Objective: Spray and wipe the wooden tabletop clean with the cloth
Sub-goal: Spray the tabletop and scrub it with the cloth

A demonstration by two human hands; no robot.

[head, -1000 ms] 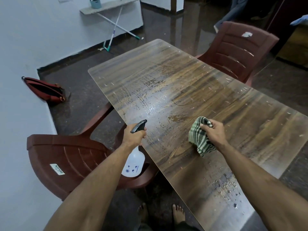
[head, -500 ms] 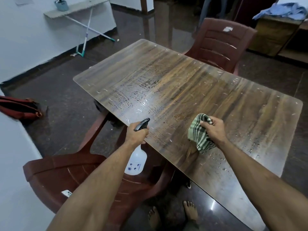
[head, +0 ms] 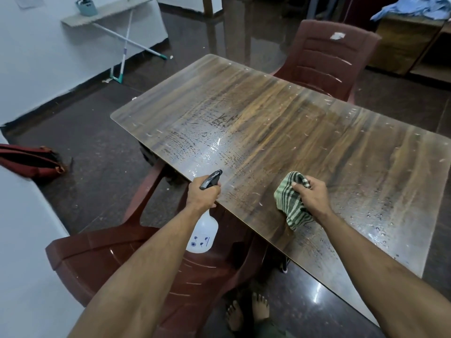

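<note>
1. The wooden tabletop (head: 280, 123) is beaded with spray, so I judge wiping comes next, in long strokes across the wet patch
2. His right hand (head: 311, 195) bunches the checked cloth (head: 290, 206) on the near edge, fingers curled tight
3. His left hand (head: 202, 193) grips the spray bottle (head: 202, 234), fingers wrapped round its neck, nozzle aimed over the table

The room is dim and bluish, with soft light and only faint shadows under the table (head: 280, 132). A pale sheen of glare runs across the wet tabletop, brightest near its middle, and 1 small bright spot reflects off the dark polished floor (head: 314, 298) at the lower right. The wide-angle lens bows straight edges toward the frame borders, and the far corners look slightly soft while the centre stays sharp.
</note>
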